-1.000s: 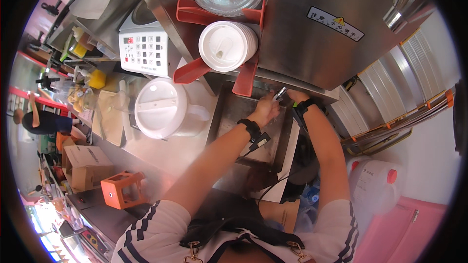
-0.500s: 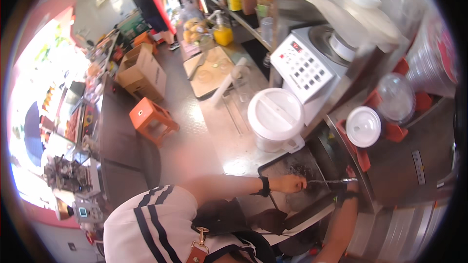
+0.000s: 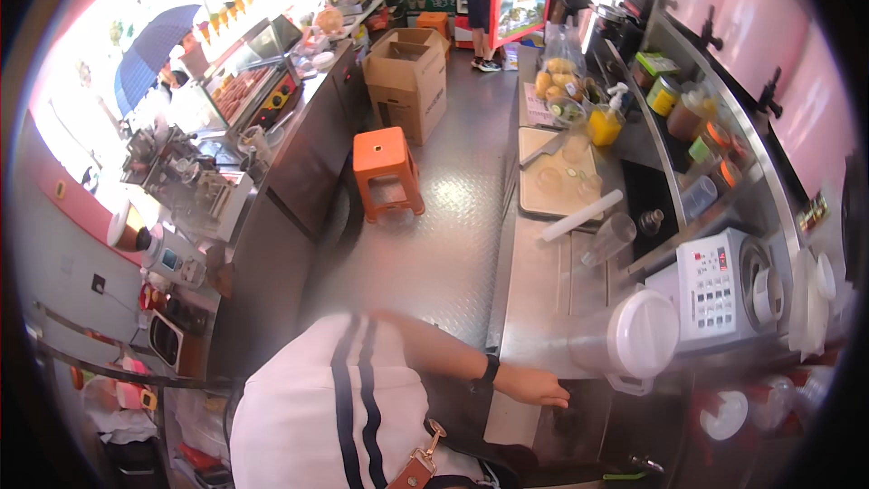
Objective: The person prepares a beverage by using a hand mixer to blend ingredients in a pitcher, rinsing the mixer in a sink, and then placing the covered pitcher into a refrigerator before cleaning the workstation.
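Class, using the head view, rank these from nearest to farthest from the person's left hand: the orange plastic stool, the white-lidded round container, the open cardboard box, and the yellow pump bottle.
From the left hand, resting at the steel counter's edge:
1. White-lidded round container, just right of the hand on the counter.
2. Orange plastic stool, on the floor in the aisle, up and left.
3. Yellow pump bottle, farther along the counter.
4. Open cardboard box, on the floor beyond the stool.

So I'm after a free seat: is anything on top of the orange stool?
Nothing shows on the orange stool; its seat looks bare. A brown carton stands behind it. The floor under the seat is hidden.
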`<state>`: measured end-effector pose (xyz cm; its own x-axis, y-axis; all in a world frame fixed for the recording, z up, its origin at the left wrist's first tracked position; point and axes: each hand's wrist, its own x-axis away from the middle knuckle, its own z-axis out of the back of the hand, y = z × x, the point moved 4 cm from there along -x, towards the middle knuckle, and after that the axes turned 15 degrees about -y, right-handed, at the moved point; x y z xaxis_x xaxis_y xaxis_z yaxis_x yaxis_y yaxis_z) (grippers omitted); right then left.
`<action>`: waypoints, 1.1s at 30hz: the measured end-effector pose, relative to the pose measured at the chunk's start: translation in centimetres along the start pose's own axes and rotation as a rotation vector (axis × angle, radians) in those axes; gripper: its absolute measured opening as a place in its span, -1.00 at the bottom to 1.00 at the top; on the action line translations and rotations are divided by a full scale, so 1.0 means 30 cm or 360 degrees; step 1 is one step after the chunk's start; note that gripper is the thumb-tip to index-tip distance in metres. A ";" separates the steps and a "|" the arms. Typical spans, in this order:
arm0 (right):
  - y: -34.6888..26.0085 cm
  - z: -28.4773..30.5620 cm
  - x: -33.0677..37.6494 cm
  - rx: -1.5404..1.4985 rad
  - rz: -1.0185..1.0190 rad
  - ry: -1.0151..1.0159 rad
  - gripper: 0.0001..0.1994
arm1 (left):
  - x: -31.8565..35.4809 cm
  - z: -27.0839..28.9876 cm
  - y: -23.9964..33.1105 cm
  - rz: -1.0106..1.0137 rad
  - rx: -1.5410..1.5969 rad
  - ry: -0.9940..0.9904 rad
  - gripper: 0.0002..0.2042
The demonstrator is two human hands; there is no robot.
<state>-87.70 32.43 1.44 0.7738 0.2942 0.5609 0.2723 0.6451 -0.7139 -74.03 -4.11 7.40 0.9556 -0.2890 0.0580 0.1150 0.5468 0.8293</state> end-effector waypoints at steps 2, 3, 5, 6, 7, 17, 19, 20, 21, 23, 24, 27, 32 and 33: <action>-0.090 -0.039 0.112 0.0198 -0.0004 0.0043 -0.75 | 0.132 0.063 -0.040 -0.0099 0.0071 0.0075 -0.77; -0.143 -0.063 0.159 0.0294 0.0001 0.0058 -0.73 | 0.216 0.099 -0.062 -0.0087 0.0411 0.0030 -0.79; -0.238 -0.135 0.207 0.0463 0.0034 0.0006 -0.69 | 0.402 0.140 -0.138 -0.0024 0.0728 0.0036 -0.76; -0.297 -0.172 0.241 0.0547 0.0065 -0.0011 -0.66 | 0.499 0.145 -0.221 -0.0084 0.0341 0.0055 -0.72; -0.347 -0.198 0.271 0.0628 0.0096 -0.0034 -0.64 | 0.591 0.154 -0.293 -0.0134 -0.0045 0.0071 -0.68; -0.944 -0.950 0.330 0.1022 0.0696 -0.1179 -0.48 | 1.522 0.046 -0.852 0.0833 0.1254 0.0137 -0.40; -1.121 -1.282 0.440 0.1117 0.0888 -0.1451 -0.66 | 1.628 -0.044 -0.945 0.0839 0.1508 0.0254 -0.40; -1.060 -1.415 0.354 0.0910 0.0938 -0.1611 -0.73 | 1.675 -0.088 -0.977 0.0814 0.1640 0.0313 -0.40; -0.997 -1.551 0.265 0.0705 0.0982 -0.1756 -0.78 | 1.703 -0.147 -1.005 0.0764 0.1790 0.0362 -0.40; -1.012 -1.786 0.199 0.0790 0.0763 -0.2061 -0.75 | 1.774 -0.266 -1.042 0.0687 0.2082 0.0502 -0.40; -1.003 -1.885 0.135 0.1008 0.0812 -0.2062 -0.74 | 1.793 -0.300 -1.048 0.0666 0.2194 0.0563 -0.40; -0.969 -2.146 -0.054 0.1709 0.1113 -0.1827 -0.71 | 1.797 -0.264 -1.092 0.0632 0.2240 0.0591 -0.41; -0.922 -2.533 -0.300 0.1860 0.1009 -0.2473 -0.63 | 1.798 -0.013 -1.157 0.0696 0.1954 0.0665 -0.42; -0.934 -2.590 -0.338 0.1841 0.1028 -0.2706 -0.61 | 1.802 0.043 -1.170 0.0710 0.1880 0.0699 -0.42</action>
<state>-58.75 -43.41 -16.81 -0.7111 0.3461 0.6121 -0.6353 0.0568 -0.7702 -26.76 -39.94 -17.85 0.8827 0.1324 0.4508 -0.3171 -0.5401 0.7795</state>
